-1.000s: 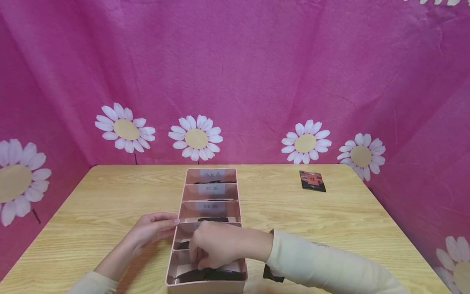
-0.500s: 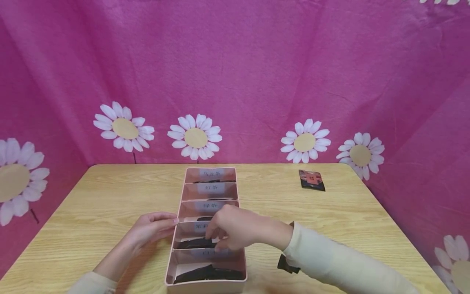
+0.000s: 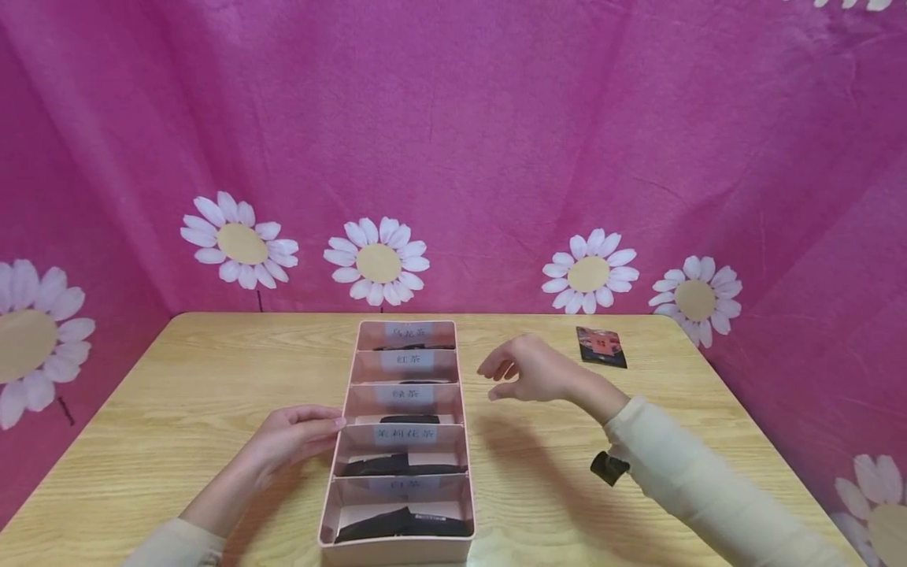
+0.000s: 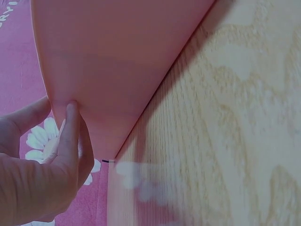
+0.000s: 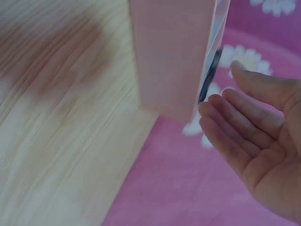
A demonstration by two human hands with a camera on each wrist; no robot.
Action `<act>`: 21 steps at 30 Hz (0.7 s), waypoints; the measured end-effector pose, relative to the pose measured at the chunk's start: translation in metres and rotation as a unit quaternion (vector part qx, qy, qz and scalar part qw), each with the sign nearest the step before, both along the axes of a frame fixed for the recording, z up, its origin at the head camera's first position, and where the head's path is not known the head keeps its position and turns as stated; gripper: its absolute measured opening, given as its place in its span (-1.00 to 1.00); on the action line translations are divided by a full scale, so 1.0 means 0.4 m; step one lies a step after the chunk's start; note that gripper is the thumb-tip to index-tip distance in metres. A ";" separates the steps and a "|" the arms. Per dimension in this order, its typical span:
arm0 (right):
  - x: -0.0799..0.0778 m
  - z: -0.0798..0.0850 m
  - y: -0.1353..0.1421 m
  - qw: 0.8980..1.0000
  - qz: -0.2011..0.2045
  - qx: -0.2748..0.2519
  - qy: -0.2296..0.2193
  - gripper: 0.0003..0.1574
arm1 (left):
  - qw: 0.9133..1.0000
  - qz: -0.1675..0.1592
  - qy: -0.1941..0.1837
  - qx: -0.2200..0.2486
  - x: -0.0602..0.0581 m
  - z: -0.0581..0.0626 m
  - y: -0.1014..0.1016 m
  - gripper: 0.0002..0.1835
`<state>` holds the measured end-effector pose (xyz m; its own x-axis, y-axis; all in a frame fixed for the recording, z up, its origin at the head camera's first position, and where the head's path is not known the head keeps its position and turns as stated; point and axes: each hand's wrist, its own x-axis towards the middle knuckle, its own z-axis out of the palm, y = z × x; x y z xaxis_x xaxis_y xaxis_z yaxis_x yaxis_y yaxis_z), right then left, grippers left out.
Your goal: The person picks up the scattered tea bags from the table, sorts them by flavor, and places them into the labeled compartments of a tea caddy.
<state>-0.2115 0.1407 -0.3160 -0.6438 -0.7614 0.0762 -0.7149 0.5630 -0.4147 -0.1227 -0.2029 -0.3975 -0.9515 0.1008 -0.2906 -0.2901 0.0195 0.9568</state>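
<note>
A long pink organizer box [image 3: 398, 554] stands on the table, divided into several compartments. Each has a label with Chinese characters, and dark flat sachets [image 3: 372, 526] lie inside. My left hand [image 3: 294, 441] rests at the box's left side; in the left wrist view its straight fingers [image 4: 70, 127] touch the outer wall and the rim. To the right of the box, my right hand [image 3: 542, 370] hovers above the table with loosely bent fingers, holding nothing. In the right wrist view its palm [image 5: 273, 174] shows bare beside the box.
A black sachet with a red printed square [image 3: 601, 347] lies on the wooden table [image 3: 234, 370] at the back right, beyond my right hand. Pink cloth with white daisies [image 3: 453, 157] hangs behind the table and at both sides. A small black piece [image 3: 608, 468] hangs under my right sleeve.
My right hand has lifted out of the front compartments and moved right and away from me, clear of the box. My left hand stays at the box's side.
</note>
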 end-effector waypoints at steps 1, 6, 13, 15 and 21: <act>-0.015 -0.003 0.017 1.000 -0.013 -0.003 -0.005 -0.70 | 1.000 0.000 0.000 0.000 0.000 0.000 0.000 -0.55; -0.080 -0.020 0.095 0.998 -0.063 -0.012 -0.017 -0.66 | 1.000 -0.001 0.001 -0.003 -0.001 0.003 0.002 -0.56; -0.161 -0.069 0.202 0.992 -0.114 0.042 0.042 -0.60 | 1.000 -0.002 0.001 -0.002 0.000 0.002 0.001 -0.55; -0.183 -0.086 0.231 0.987 -0.140 0.060 0.041 -0.56 | 1.000 -0.003 0.002 -0.002 -0.001 0.001 0.000 -0.55; -0.235 -0.120 0.309 0.973 -0.210 0.082 0.038 -0.54 | 1.000 -0.004 0.003 0.002 -0.002 -0.001 -0.002 -0.57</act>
<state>-0.3056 0.2644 -0.3640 -0.8980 -0.4385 0.0352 -0.4329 0.8666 -0.2484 -0.1236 -0.2036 -0.3981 -0.9526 0.1084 -0.2843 -0.2840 0.0186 0.9586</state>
